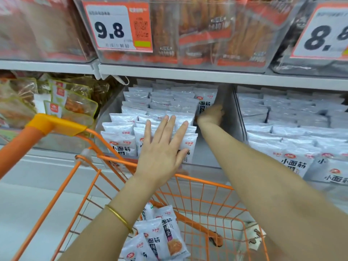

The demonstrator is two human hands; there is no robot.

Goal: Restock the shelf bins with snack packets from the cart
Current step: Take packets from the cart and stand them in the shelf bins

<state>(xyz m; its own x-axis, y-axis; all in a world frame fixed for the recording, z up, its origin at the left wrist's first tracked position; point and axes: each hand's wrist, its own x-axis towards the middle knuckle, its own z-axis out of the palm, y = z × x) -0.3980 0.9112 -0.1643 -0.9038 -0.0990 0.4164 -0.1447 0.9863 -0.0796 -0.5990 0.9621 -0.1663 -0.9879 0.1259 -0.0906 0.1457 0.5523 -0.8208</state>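
Note:
Rows of white snack packets stand upright in a clear shelf bin on the lower shelf. My left hand is spread flat, fingers straight, against the front packets of the middle rows. My right hand reaches deep into the bin's right side, blurred, beside a packet at the back of the right row; whether it holds that packet is unclear. More white packets lie loose in the orange wire cart below my arms.
A neighbouring bin on the right holds the same white packets. Yellow-edged packets fill the bin on the left. The upper shelf carries clear bins with orange price tags. The cart's handle sits at left.

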